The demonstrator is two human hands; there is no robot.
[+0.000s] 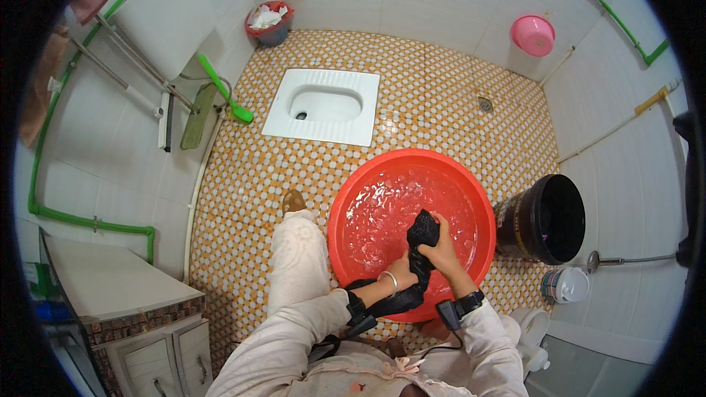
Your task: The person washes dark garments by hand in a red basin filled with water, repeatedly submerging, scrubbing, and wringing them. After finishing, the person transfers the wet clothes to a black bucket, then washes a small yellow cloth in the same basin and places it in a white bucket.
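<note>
A wet-looking black cloth [423, 227] is bunched lengthwise over a large red plastic basin [337, 198]. My right hand [439, 245] grips its upper part, the thumb lying across it. Lower down, my left hand [401, 274], with a bangle at the wrist, is closed around the same cloth. The cloth's other end trails left under my left forearm, near the basin's front rim. Water [380, 215] with foam and bubbles covers the basin's bottom.
Right of the basin stand a black bucket [561, 219] and a smaller white-lidded pail [572, 285]. A white squat toilet [321, 107] is set into the tiled floor beyond. A green brush [240, 112] leans at left, above a cabinet [127, 281]. A shower head [593, 261] hangs at right.
</note>
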